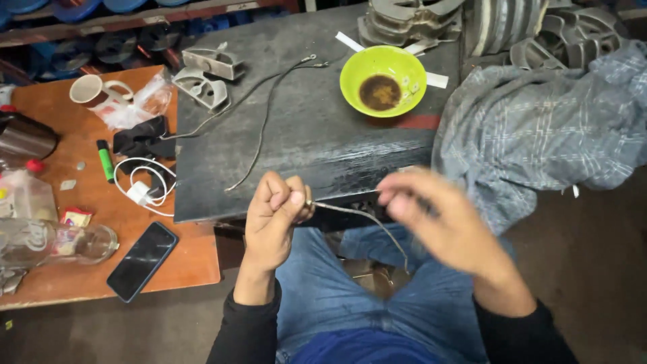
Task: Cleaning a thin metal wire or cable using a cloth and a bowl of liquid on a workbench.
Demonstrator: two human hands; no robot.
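My left hand (273,219) is closed around one end of a thin grey wire (367,219), pinching it between thumb and forefinger at the near edge of the dark table (317,135). The wire curves right and hangs down over my lap. My right hand (438,219) is blurred beside the wire, fingers spread; whether it touches the wire I cannot tell. Two more thin wires (263,125) with metal end fittings lie on the table above my left hand.
A green bowl (383,81) with brown residue sits at the table's back. A grey plaid cloth (546,128) drapes at right. Metal castings (205,77) lie at back left. The orange side table (81,195) holds a phone (141,261), mug (94,89), white cable, green marker and bottles.
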